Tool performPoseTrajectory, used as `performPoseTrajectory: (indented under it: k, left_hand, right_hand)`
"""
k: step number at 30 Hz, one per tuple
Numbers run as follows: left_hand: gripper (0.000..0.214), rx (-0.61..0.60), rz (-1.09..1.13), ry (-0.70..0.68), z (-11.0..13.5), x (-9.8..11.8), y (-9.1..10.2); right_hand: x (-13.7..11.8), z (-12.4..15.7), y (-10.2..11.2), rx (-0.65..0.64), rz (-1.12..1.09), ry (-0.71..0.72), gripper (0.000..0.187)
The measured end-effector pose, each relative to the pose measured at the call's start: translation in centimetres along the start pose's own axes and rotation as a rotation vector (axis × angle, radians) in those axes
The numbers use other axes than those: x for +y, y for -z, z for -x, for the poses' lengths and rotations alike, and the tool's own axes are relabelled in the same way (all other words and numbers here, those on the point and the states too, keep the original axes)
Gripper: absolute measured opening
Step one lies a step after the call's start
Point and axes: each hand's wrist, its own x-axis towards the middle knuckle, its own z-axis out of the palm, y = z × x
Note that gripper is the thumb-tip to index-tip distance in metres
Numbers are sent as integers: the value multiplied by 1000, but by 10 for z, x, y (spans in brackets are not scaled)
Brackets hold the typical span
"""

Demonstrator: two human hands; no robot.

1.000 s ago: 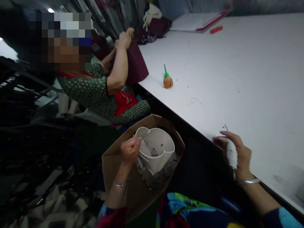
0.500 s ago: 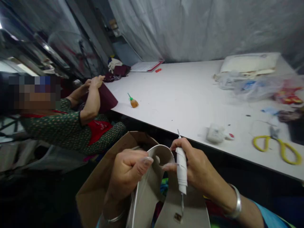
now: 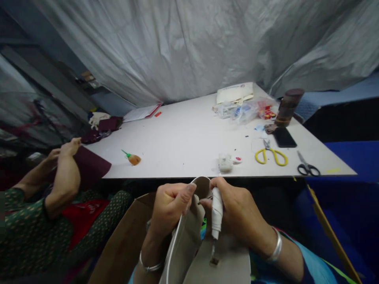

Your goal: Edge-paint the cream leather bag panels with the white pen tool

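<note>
My left hand [image 3: 173,207] is closed on the edge of a stiff beige bag [image 3: 189,244], thumb against its upper rim. My right hand [image 3: 238,211] wraps round a thin metal tool with a white-wrapped handle [image 3: 217,215]. Its fingers also touch the bag's curved rim, opposite the left hand. The tool points down, and its lower metal end lies over a small brass-coloured fitting [image 3: 214,262] on the bag's near panel. Whether they touch, I cannot tell. Colourful cloth shows through the bag's opening.
On the white table [image 3: 177,138] are yellow-handled scissors [image 3: 271,154], black-handled scissors [image 3: 308,167], a phone [image 3: 284,137], a brown bottle [image 3: 288,107], a small white bottle [image 3: 225,163] and an orange glue bottle [image 3: 133,159]. A cardboard box [image 3: 124,236] stands below. At left a co-worker [image 3: 65,173] holds maroon material.
My view has turned right, bringing the bottle, phone and black scissors into sight. Both hands keep their hold on the bag and tool, close together as before.
</note>
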Motion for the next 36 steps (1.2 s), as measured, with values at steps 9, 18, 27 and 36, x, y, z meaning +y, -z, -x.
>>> performPoseTrajectory:
  k: [9,18,27,36]
  left_hand:
    - [64,-62,419,-24,-24,-16,-8]
    - [64,-90,596,-125,-12,-34,-7]
    - [58,-458,720,-330,-9,-49,14]
    - [39,-171,565,-1,-26,-88,17]
  right_hand:
    - [37,16,-6,184,-256,-131,21]
    - [49,8,-15,320,-570,-373,26]
    - [46,-9,-21,233,-859,-261,20]
    - [53,1,-24,-66,-843,-217,14]
